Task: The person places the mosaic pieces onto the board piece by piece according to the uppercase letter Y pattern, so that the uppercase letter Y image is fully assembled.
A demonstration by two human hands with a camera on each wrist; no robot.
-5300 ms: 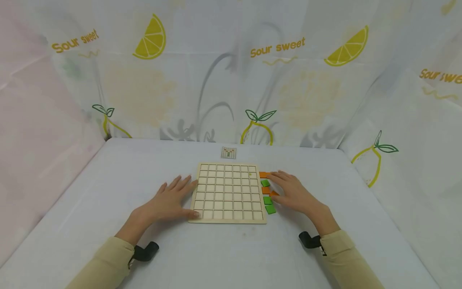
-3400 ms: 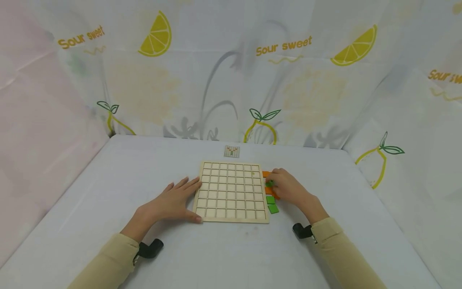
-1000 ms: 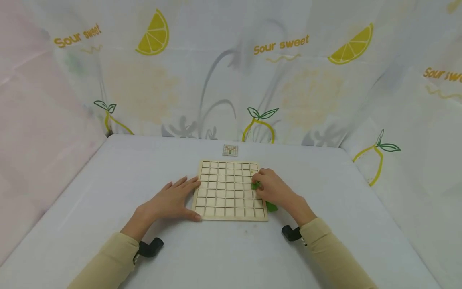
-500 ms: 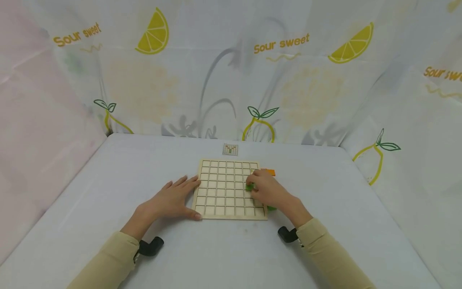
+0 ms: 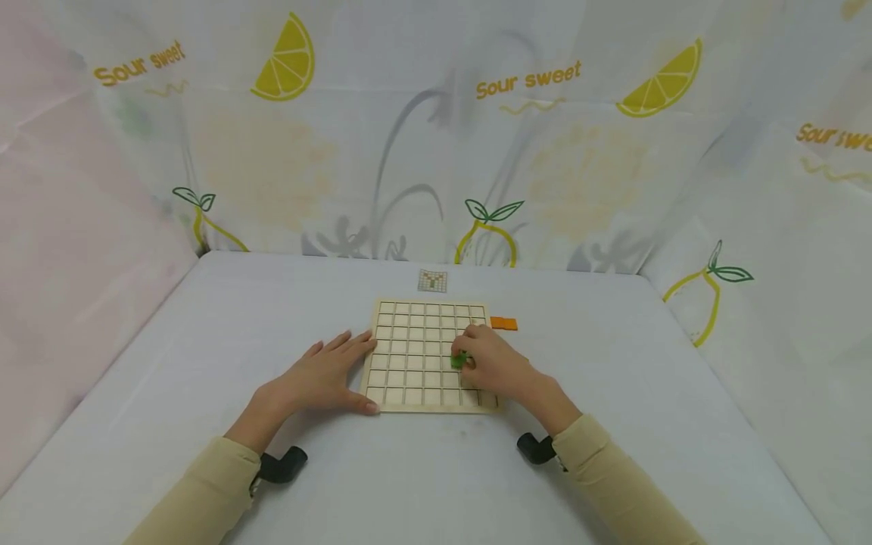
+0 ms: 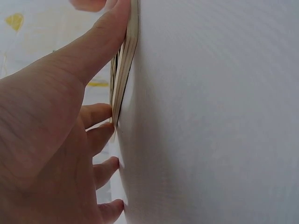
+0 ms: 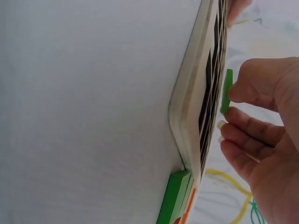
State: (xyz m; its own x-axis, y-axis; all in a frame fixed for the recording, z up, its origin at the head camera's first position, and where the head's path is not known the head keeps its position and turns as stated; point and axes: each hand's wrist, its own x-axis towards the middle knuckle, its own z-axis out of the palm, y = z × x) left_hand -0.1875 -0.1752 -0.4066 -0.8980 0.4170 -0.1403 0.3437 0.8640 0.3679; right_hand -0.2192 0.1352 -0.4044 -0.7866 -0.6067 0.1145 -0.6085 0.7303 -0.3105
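My left hand (image 5: 316,375) lies spread at the wooden grid board (image 5: 409,348), its thumb at the near left corner and its fingertips along the left edge. Over the right half of the board, my right hand (image 5: 500,363) pinches a small green square tile (image 5: 459,361) between thumb and fingers. The right wrist view shows this tile (image 7: 227,91) on edge, close over the grid, with the other fingers (image 7: 247,140) loosely bent. Every grid square that shows is bare wood.
Orange tiles (image 5: 504,323) lie at the board's far right side. More green tiles (image 7: 175,196) stand out beside the board in the right wrist view, hidden behind my right arm in the head view. A small patterned card (image 5: 432,281) lies beyond the board.
My right hand has taken a green tile from the group beside the board and moved left over the grid with it. The left hand has stayed at the board's edge.
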